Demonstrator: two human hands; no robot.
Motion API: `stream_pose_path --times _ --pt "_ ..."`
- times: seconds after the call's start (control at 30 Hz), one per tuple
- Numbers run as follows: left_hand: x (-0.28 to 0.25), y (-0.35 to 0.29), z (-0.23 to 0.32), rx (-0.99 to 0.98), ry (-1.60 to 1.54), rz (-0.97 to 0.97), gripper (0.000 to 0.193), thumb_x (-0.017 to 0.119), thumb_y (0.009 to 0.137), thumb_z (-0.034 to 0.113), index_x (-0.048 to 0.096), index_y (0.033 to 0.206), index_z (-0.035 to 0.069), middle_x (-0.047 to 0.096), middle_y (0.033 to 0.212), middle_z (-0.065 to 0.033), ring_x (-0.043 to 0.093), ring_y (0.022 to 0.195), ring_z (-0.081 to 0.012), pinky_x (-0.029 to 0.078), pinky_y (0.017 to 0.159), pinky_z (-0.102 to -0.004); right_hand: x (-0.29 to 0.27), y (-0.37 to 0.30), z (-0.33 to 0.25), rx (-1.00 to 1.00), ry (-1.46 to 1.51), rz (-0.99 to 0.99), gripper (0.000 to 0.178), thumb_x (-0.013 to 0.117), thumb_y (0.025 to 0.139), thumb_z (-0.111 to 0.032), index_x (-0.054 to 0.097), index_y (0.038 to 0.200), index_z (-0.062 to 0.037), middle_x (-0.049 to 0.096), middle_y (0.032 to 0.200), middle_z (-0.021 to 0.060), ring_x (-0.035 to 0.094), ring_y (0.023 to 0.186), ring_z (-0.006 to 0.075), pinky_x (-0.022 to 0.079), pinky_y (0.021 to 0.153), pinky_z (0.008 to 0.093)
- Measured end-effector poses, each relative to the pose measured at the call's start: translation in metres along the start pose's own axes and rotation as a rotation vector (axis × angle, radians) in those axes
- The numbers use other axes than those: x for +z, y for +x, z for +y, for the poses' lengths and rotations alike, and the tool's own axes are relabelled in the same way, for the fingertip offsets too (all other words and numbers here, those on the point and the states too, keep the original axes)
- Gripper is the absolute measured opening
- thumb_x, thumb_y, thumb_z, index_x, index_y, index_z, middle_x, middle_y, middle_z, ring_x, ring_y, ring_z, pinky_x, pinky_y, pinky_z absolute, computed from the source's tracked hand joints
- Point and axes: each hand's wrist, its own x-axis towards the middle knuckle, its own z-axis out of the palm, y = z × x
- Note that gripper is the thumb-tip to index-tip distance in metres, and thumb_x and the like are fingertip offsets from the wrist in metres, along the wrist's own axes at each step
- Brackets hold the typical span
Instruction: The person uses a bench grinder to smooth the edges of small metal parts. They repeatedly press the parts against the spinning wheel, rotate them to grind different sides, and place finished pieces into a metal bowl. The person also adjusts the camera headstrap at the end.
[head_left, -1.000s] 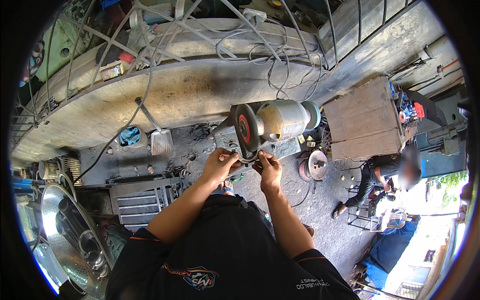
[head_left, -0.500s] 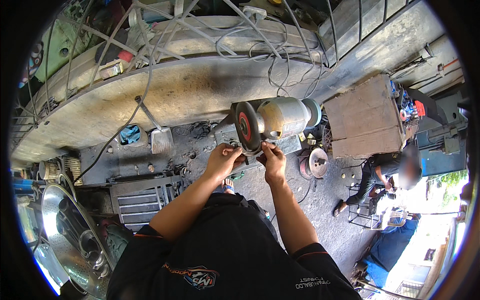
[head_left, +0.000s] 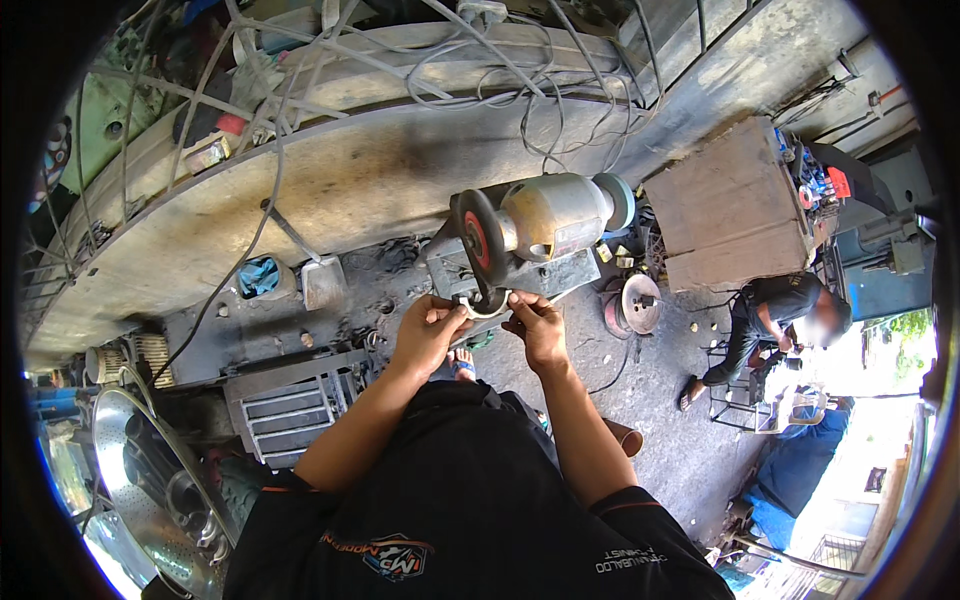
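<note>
A bench grinder [head_left: 562, 215] stands in front of me, its dark wheel with a red centre [head_left: 482, 238] at the left and a grey-green wheel [head_left: 616, 201] at the right. Just below the dark wheel, I hold a curved, half-ring metal piece [head_left: 488, 314] with a bright surface. My left hand [head_left: 428, 335] pinches its left end and my right hand [head_left: 537, 328] its right end, fingers closed. The curve bows toward me. I cannot tell whether the piece touches the wheel or whether the wheel spins.
Cardboard [head_left: 725, 215] leans beside a crowded bench at the right. Another person [head_left: 775, 325] sits farther right. A round metal reel [head_left: 640, 303] and a brown cylinder [head_left: 626, 437] are right of me. A dustpan [head_left: 323, 283], a bucket [head_left: 262, 277] and a metal frame [head_left: 292, 407] lie left.
Both hands have drawn the metal piece slightly toward me, away from the dark wheel. My view has shifted a little, and the brown cylinder now shows beside my right arm.
</note>
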Motion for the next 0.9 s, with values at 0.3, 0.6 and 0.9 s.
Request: stream_pose_path --times 0.3,0.6,0.9 --pt "0.004 -0.017 -0.007 0.267 0.192 -0.096 0.015 0.067 0.093 0.002 0.055 0.101 -0.002 0.068 0.100 -0.0097 0.066 0.099 -0.0138 0.053 0.088 -0.0273 -0.021 0.001 0.006 -0.014 0.166 -0.226 0.010 0.061 0.099 -0.013 0.063 0.106 -0.0069 0.068 0.096 0.0051 0.066 0.087 0.0166 0.056 0.085 0.0362" --pt "0.003 0.014 -0.006 0.095 -0.027 -0.062 0.019 0.067 0.094 0.005 0.057 0.106 -0.005 0.070 0.099 -0.0142 0.070 0.094 -0.0199 0.058 0.085 -0.0297 -0.010 0.016 0.002 -0.024 0.102 -0.140 0.023 0.058 0.100 -0.011 0.061 0.122 -0.0042 0.068 0.110 0.0070 0.067 0.097 0.0185 0.055 0.089 0.0341" --pt "0.008 0.028 0.012 0.029 0.055 -0.031 0.021 0.069 0.094 0.017 0.057 0.102 0.001 0.069 0.098 -0.0110 0.071 0.089 -0.0194 0.058 0.078 -0.0298 -0.002 0.023 -0.005 0.031 0.114 -0.031 0.022 0.064 0.098 -0.018 0.066 0.114 -0.0021 0.070 0.102 0.0075 0.068 0.090 0.0178 0.057 0.085 0.0338"
